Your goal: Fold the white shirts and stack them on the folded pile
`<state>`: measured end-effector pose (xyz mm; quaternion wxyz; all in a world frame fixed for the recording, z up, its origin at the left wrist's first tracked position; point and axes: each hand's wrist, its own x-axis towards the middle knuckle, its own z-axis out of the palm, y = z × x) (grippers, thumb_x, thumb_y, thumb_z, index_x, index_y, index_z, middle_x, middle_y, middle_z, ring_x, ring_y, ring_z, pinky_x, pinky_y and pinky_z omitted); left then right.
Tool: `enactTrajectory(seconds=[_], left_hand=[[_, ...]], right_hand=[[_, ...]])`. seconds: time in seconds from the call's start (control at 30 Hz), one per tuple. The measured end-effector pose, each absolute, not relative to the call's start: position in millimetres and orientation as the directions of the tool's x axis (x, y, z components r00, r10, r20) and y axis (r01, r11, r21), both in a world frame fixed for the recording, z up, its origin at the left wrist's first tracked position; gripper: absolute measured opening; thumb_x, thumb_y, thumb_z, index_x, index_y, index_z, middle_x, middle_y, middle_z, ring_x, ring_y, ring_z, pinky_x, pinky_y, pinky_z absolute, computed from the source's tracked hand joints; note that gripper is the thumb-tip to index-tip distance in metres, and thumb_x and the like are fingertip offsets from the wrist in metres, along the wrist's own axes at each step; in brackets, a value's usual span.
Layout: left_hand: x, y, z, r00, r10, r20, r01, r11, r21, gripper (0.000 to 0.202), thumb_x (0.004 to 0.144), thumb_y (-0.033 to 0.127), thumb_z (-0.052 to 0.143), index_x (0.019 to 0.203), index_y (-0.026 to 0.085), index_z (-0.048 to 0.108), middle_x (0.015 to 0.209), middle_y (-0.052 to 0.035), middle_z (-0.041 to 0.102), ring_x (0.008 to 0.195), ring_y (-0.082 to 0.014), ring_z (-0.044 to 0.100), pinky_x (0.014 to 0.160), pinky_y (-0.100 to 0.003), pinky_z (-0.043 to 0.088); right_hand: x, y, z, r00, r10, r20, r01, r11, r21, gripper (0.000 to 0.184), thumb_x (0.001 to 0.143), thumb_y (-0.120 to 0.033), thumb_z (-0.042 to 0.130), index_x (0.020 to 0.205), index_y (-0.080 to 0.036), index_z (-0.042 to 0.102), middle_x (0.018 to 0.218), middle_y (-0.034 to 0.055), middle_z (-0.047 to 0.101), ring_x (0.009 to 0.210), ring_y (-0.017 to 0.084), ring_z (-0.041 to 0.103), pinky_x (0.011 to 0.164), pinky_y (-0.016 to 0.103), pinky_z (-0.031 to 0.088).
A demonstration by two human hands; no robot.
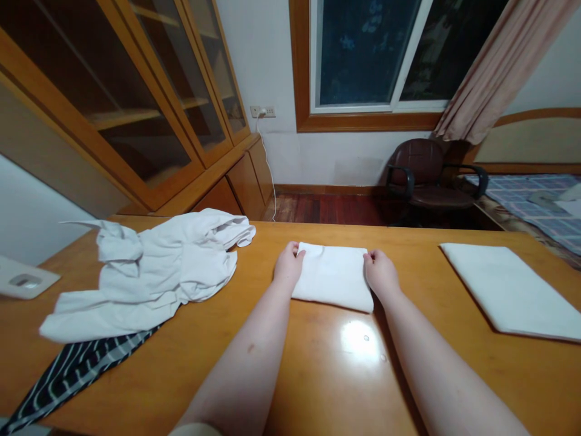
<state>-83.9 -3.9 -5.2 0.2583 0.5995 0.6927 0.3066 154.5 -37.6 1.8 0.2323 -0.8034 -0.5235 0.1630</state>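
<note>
A folded white cloth [333,275], roughly rectangular, lies at the middle of the wooden table [318,375]. My left hand [289,264] pinches its far left corner between thumb and fingers. At the far right corner, my right hand [380,272] grips the edge in the same way. The cloth's near edge rests on the tabletop. To the left is a crumpled white garment [154,272], spread loosely. A black and white striped cloth [86,366] sticks out from under it. Off to the right lies a larger folded white cloth [512,290], flat and smooth.
A white plastic object [27,278] sits at the table's left edge. Behind the table stand a glass-fronted wooden cabinet [181,103] and a brown armchair [424,169]. A white cable [267,160] hangs from a wall socket. A bed [535,200] is at the far right.
</note>
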Motion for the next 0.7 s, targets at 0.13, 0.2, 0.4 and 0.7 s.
enactTrajectory(seconds=[0.13,0.2,0.4,0.7], left_hand=[[-75.4,-19.6,9.7,-0.157,0.969,0.188,0.797,0.012,0.604,0.033,0.089,0.027,0.046,0.119,0.016,0.054,0.120,-0.0132,0.061,0.111,-0.0230,0.056,0.094,-0.035,0.042],[-65.3,-30.4,17.3,-0.042,0.951,0.306,0.869,-0.116,0.480,0.039,0.090,0.029,0.043,0.127,0.017,0.051,0.135,-0.0119,0.051,0.124,-0.0237,0.046,0.104,-0.038,0.034],[-37.6,-41.4,6.1,0.343,0.928,0.144,0.887,-0.370,0.275,0.057,0.089,0.048,0.041,0.140,0.023,0.041,0.148,-0.0078,0.036,0.140,-0.0273,0.023,0.114,-0.048,0.013],[-38.6,-32.7,-1.6,0.356,0.934,0.024,0.907,-0.351,0.233,0.064,0.090,0.056,0.028,0.145,0.024,0.032,0.152,-0.0059,0.028,0.141,-0.0256,0.019,0.114,-0.048,0.013]], right_hand=[[155.0,-37.5,2.6,0.399,0.916,-0.029,0.758,-0.348,-0.552,0.031,0.089,-0.033,0.040,0.098,-0.014,0.063,0.091,0.0129,0.067,0.082,0.023,0.060,0.066,0.029,0.037],[155.2,-37.6,3.0,0.399,0.916,-0.027,0.752,-0.344,-0.563,0.031,0.089,-0.033,0.040,0.098,-0.014,0.063,0.091,0.0131,0.067,0.082,0.023,0.060,0.066,0.029,0.037],[154.2,-37.5,0.6,0.402,0.916,-0.004,0.738,-0.327,-0.590,0.031,0.088,-0.033,0.040,0.094,-0.014,0.063,0.085,0.0121,0.066,0.076,0.022,0.058,0.063,0.029,0.037],[147.5,-45.8,7.6,0.355,0.900,0.255,0.790,-0.143,-0.596,0.037,0.086,-0.033,0.044,0.110,-0.009,0.060,0.114,0.0191,0.062,0.104,0.027,0.056,0.088,0.038,0.041]])
